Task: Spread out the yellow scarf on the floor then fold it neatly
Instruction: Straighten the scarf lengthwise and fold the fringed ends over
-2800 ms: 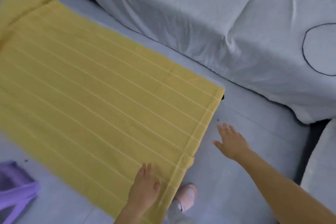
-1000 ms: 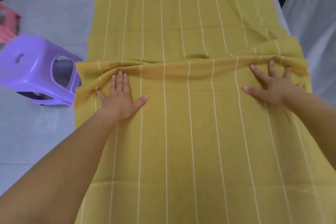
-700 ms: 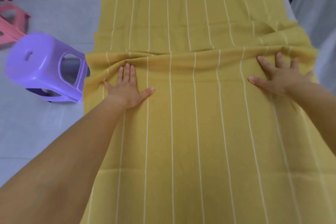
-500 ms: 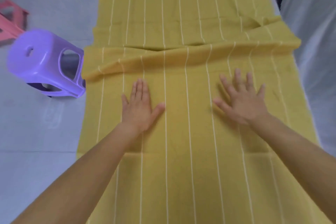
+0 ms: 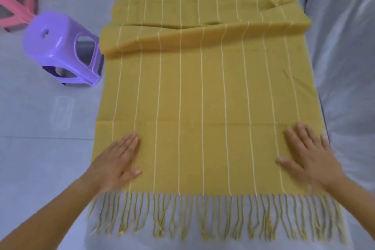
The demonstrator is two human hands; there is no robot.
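The yellow scarf (image 5: 203, 91) with thin white stripes lies lengthwise on the pale floor, running away from me. Its fringed end is nearest me. A raised crosswise ridge of cloth sits further up. My left hand (image 5: 115, 160) rests flat, fingers straight, on the scarf's near left corner. My right hand (image 5: 308, 156) lies flat with spread fingers on the near right corner. Both hands are just above the fringe.
A purple plastic stool (image 5: 65, 48) stands touching the scarf's left edge by the ridge. A pink stool (image 5: 14, 8) is behind it at far left. A sofa under a white cover (image 5: 345, 57) borders the scarf's right edge.
Both hands slid back toward me along the scarf, from the ridge down to the near corners. The near stretch now lies flat and the fringe has come into view.
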